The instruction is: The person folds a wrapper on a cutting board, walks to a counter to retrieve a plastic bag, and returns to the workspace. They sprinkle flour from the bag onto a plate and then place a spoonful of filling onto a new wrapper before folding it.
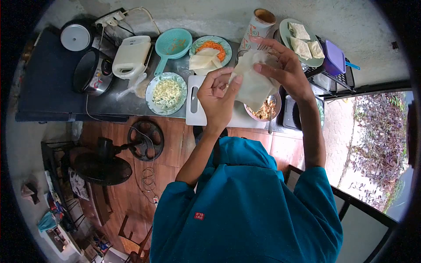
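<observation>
Between both hands I hold up a thin, pale, floppy wrapper sheet (254, 90), above the white cutting board (204, 116). My left hand (219, 94) pinches its left edge between thumb and fingers. On the upper right side, my right hand (289, 72) grips it with the thumb in front and fingers partly hidden behind. Beneath the sheet is a bowl of brown chopped filling (263, 113), partly covered, with a spoon (271, 116) in it. Behind my left hand, more pale wrappers (205, 62) lie on a plate beside shredded orange carrot (215, 45).
Left of the board are a plate of shredded cabbage (166, 94), a turquoise strainer (174, 43), a white sandwich maker (131, 57) and a dark pot (92, 72). A paper-wrapped roll (258, 28) stands at the back. Folded parcels fill a green plate (289, 26) on the right.
</observation>
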Tool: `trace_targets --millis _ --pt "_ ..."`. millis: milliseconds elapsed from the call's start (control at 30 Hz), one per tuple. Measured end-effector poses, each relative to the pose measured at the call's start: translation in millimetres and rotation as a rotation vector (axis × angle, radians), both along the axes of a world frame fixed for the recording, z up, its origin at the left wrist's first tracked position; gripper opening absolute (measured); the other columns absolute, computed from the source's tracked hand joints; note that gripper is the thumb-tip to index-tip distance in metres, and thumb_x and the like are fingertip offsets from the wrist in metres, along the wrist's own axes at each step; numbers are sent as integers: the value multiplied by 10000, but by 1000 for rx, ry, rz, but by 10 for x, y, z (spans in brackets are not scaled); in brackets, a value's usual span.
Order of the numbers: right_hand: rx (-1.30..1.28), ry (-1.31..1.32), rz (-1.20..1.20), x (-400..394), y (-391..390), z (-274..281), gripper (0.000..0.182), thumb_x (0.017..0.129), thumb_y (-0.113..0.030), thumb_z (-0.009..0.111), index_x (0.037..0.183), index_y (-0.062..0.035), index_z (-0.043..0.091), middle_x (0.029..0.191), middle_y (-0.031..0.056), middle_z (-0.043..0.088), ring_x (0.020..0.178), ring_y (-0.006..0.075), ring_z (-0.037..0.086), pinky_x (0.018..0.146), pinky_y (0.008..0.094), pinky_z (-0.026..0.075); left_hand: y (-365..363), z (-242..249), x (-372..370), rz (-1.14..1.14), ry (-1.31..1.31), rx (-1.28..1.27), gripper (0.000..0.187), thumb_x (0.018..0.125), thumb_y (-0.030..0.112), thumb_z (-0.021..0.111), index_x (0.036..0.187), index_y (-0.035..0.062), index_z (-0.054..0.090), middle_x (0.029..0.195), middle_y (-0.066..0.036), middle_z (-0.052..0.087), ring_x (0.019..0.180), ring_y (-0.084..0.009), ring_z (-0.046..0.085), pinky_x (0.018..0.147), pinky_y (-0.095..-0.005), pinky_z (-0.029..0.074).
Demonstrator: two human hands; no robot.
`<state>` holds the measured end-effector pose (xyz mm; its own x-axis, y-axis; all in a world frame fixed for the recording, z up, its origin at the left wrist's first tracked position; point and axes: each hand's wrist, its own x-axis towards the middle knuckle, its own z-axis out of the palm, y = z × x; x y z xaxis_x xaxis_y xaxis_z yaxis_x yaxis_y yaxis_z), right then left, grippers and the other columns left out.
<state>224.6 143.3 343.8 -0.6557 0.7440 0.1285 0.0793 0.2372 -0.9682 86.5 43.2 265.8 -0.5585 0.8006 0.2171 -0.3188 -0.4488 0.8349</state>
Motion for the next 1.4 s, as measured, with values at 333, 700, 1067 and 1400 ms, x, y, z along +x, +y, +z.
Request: trace_targets --millis 333,700,1067,1400 --pt "56 -36 9 -13 67 -38 517 844 -133 736 1327 -108 554 1037 82 674 839 103 608 747 263 517 19 -61 -281 -422 4 -209 403 858 57 721 1219 -42 572 928 -66 686 827 -78 624 767 -229 476" --pt "82 -175 196 -122 347 -410 542 846 -114 717 1352 -71 525 1146 104 657 971 139 635 858 262 515 307 -535 -799 -866 -24 -339 312 898 172 691 1152 3 627 1000 -40 680 858 -87 627 720 -240 505" --pt "-859 312 203 -54 -13 -1883 692 854 -129 705 1455 -84 365 1028 31 614 977 142 595 897 342 480 -142 -1247 -1123 -735 -255 -501 298 948 141 587 1212 7 561 989 -36 674 801 -90 656 673 -253 536" --pt "-849 -25 -53 99 -720 -2571 667 791 -35 715 1402 -96 454 884 5 569 896 106 554 862 275 454 -715 -1563 -897 -649 -156 -827 338 955 224 606 1233 34 580 932 24 633 741 -38 563 637 -182 434"
